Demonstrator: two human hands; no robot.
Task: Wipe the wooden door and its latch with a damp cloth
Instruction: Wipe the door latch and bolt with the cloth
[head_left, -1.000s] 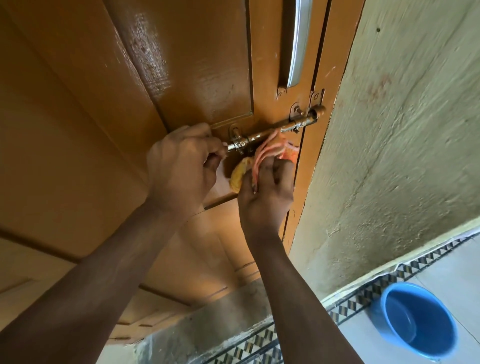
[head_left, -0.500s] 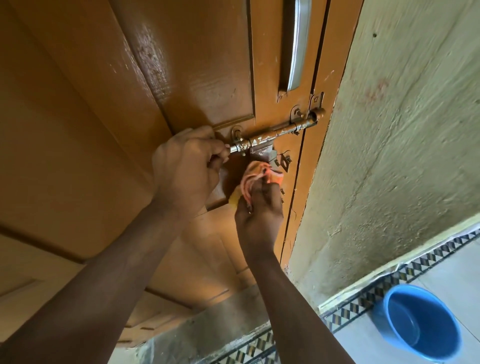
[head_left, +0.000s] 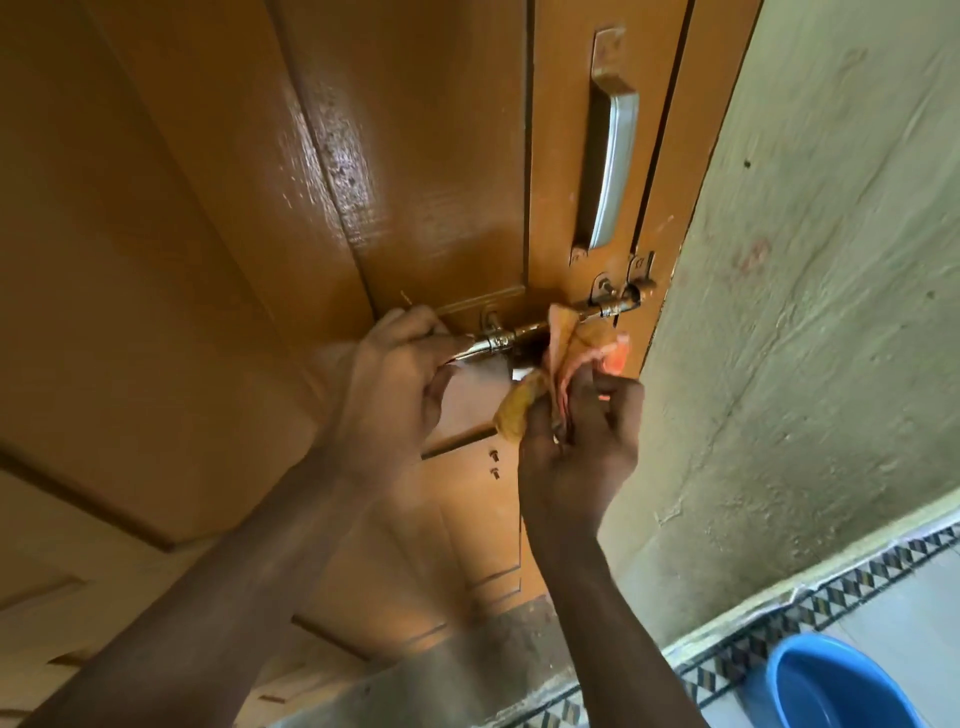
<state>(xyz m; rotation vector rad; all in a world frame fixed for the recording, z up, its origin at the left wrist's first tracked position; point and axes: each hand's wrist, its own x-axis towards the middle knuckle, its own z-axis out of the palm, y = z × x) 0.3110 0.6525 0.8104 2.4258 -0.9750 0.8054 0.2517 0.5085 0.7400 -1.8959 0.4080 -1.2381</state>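
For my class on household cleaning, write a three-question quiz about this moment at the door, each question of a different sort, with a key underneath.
1. True or false: the cloth is pressed against the latch bolt.
2. Which hand grips the end of the latch bolt? A) left hand B) right hand C) neither
3. Fill in: on the floor at the lower right stands a blue ____.

Key
1. True; the right hand holds the cloth up at the bolt, below the door handle.
2. A.
3. Bucket.
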